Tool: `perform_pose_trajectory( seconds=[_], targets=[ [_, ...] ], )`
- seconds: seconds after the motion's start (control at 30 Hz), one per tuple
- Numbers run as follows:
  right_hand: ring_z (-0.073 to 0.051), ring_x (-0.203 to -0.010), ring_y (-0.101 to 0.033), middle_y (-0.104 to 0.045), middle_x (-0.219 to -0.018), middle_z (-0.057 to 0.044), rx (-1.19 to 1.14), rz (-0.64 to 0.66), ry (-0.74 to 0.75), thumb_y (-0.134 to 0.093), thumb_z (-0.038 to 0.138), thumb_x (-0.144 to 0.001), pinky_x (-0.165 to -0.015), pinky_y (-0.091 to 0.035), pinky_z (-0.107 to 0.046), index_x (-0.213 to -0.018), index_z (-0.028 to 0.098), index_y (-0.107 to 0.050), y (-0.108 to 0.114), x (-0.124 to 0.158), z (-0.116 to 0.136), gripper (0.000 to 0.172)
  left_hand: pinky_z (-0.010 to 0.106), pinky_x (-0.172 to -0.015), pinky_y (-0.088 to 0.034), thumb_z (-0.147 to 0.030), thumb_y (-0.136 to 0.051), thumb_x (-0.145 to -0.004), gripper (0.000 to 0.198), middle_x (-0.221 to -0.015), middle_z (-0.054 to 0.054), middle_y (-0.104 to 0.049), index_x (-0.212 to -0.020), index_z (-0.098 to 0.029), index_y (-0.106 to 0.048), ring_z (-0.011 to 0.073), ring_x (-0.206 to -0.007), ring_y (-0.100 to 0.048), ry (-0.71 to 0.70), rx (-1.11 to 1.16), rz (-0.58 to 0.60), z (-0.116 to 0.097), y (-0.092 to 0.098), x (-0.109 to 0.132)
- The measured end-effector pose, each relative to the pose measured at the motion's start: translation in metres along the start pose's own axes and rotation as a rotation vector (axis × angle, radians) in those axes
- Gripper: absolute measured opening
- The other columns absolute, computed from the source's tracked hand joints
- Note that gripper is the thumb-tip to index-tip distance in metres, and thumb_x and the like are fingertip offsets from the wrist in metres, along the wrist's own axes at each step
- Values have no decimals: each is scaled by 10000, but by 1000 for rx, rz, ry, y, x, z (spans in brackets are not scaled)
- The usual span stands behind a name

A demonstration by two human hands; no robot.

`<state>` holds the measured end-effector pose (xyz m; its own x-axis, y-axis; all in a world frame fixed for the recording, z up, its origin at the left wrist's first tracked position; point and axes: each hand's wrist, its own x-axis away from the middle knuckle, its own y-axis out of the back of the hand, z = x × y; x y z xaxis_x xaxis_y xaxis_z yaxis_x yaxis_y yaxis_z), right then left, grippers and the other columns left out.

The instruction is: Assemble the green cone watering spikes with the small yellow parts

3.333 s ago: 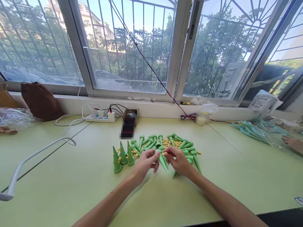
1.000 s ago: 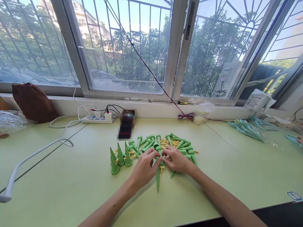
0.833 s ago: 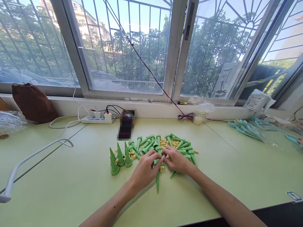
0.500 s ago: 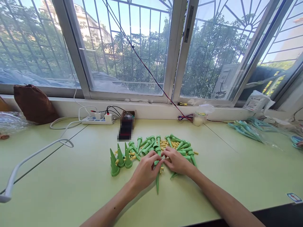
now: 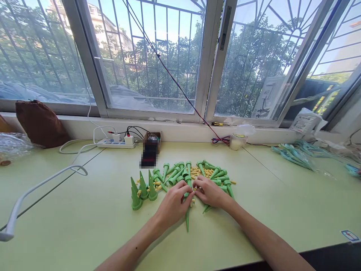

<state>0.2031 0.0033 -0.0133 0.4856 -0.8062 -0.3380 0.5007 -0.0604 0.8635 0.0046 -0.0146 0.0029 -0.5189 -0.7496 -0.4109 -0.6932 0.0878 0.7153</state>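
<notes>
My left hand [image 5: 177, 197] and my right hand [image 5: 208, 191] meet fingertip to fingertip over the middle of the table. Both are closed in a pinch; whatever sits between the fingers is too small and covered to make out. Below them a green plastic spike [image 5: 187, 220] points toward me, its upper part hidden by my left hand. Around and behind the hands lie several green spikes with ribbed caps [image 5: 175, 174]. Small yellow pegs [image 5: 207, 172] are heaped among them. To the left, several green cones [image 5: 143, 188] stand upright, points up, with yellow pegs near them.
A power strip [image 5: 115, 143] with plugs and a small box [image 5: 155, 139] sit at the back by the window. A white cable arm [image 5: 36, 188] reaches across the left. A jar [image 5: 237, 141] and bagged light-blue items [image 5: 293, 156] stand farther right.
Almost nothing differs. My fingertips have shifted very slightly while staying pinched together at the same spot.
</notes>
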Motion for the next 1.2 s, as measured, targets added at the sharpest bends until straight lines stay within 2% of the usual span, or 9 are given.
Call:
perform_pose_trajectory(
  seconds=[0.53,0.93,1.07,1.2],
  targets=[
    [-188,-791,-530,-571,-847,-36,-50,-55,-2,-525,99,-905,-715,-430,-294,-833,189,-531,-2,-1,-1,115,248,-595,-416,-250,-463,-952,209,-845,22,-551,-802,-190,-594,125,-644,-502,5,9,9,0,0,0],
    [-166,-721,-536,-583,-827,-25,-191,-291,6,-504,152,-952,-682,-433,-282,-912,189,-565,2,-4,4,81,262,-617,-437,-239,-466,-938,168,-899,30,-566,-832,-203,-591,137,-674,-533,42,-24,19,0,-1,0],
    [-173,-793,-578,-616,-902,-43,-227,-319,33,-472,155,-978,-741,-457,-287,-1009,193,-605,2,-5,5,142,274,-652,-454,-215,-472,-920,134,-941,35,-566,-890,-210,-602,151,-719,-562,62,-64,38,1,-1,1],
    [-178,-815,-587,-620,-897,-48,-230,-313,51,-466,158,-988,-758,-464,-292,-1002,193,-640,1,-6,7,178,283,-652,-451,-209,-471,-910,139,-948,38,-571,-919,-215,-610,165,-736,-576,61,-95,47,2,-1,2]
  ],
)
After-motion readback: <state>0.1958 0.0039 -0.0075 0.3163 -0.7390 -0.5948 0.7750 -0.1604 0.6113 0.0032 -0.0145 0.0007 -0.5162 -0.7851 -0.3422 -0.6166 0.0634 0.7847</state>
